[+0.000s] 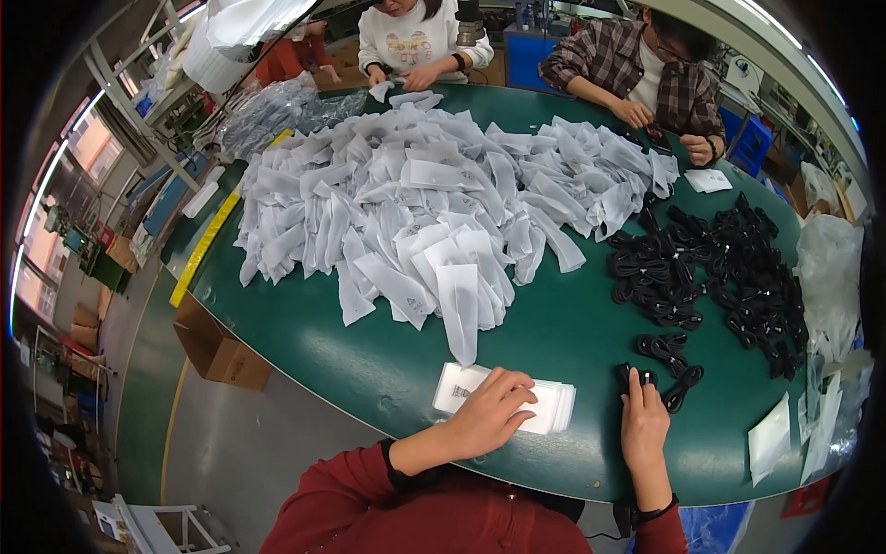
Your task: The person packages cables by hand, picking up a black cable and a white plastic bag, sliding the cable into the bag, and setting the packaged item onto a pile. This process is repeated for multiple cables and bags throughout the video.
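Note:
My left hand [494, 413] lies over a stack of flat white bags [558, 406] near the table's front edge, fingers apart and slightly bent on the top bag. To its right, my right hand [644, 427] has its fingers closed over a small coiled black cable [623, 377], partly hidden under them. Two more coiled cables [666, 349] lie just beyond that hand. A large heap of filled, translucent white pouches [369, 185] covers the middle of the table, and one long pouch [459, 314] points down toward the stack.
A big pile of black cable coils [738, 268] occupies the right side of the green table [341, 369]. Clear plastic bags [826, 286] hang over the right edge, near a white bag [771, 439]. Several people work across the table. A cardboard box [217, 346] stands below at left.

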A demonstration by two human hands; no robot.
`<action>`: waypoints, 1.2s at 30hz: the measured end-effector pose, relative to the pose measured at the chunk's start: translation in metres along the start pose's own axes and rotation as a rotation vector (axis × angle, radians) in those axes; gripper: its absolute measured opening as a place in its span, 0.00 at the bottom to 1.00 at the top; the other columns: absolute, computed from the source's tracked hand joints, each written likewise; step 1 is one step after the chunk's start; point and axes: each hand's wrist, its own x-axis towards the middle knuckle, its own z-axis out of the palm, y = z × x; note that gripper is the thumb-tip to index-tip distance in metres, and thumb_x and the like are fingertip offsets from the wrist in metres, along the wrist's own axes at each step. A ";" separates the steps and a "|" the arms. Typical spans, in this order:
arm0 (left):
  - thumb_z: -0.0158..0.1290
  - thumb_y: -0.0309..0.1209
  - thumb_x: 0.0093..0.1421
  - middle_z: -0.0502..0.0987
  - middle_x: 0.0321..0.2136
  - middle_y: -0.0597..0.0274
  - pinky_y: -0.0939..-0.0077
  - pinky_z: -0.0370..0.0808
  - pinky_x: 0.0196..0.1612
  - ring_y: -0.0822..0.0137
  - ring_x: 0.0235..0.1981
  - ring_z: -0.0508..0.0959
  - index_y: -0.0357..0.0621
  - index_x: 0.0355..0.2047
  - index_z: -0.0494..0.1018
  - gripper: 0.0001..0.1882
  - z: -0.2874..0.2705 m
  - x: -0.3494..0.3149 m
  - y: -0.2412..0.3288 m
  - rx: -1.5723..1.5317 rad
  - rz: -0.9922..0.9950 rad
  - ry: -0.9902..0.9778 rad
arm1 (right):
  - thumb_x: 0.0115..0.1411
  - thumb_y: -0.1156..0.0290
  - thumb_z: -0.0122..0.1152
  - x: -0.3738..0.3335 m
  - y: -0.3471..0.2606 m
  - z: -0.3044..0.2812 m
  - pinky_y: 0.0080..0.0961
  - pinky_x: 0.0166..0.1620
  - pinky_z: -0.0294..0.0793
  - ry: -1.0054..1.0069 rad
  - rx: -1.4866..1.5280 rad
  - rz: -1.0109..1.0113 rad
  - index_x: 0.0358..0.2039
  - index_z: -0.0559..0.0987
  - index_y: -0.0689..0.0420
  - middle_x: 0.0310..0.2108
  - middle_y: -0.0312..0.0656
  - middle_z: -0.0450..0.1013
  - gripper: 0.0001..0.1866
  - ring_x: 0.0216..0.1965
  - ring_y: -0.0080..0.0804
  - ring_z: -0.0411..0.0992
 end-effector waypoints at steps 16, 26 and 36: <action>0.57 0.19 0.53 0.69 0.36 0.52 0.62 0.72 0.42 0.51 0.38 0.72 0.37 0.38 0.71 0.12 0.018 -0.002 -0.009 0.018 0.024 -0.062 | 0.59 0.75 0.62 -0.002 0.000 0.003 0.36 0.35 0.74 0.072 0.053 0.031 0.57 0.74 0.55 0.36 0.46 0.71 0.24 0.34 0.46 0.74; 0.60 0.21 0.53 0.70 0.34 0.54 0.64 0.73 0.38 0.53 0.36 0.74 0.36 0.35 0.72 0.10 0.017 0.008 0.003 -0.005 -0.049 -0.041 | 0.55 0.80 0.65 -0.011 -0.028 -0.020 0.31 0.29 0.70 0.096 0.443 0.105 0.52 0.79 0.55 0.30 0.43 0.69 0.22 0.26 0.37 0.69; 0.57 0.19 0.57 0.72 0.30 0.58 0.71 0.72 0.31 0.60 0.28 0.75 0.37 0.32 0.71 0.05 0.029 0.004 0.004 0.000 -0.144 -0.072 | 0.49 0.80 0.69 -0.022 -0.051 -0.023 0.29 0.28 0.69 0.105 0.456 -0.097 0.51 0.81 0.52 0.29 0.40 0.68 0.26 0.26 0.34 0.68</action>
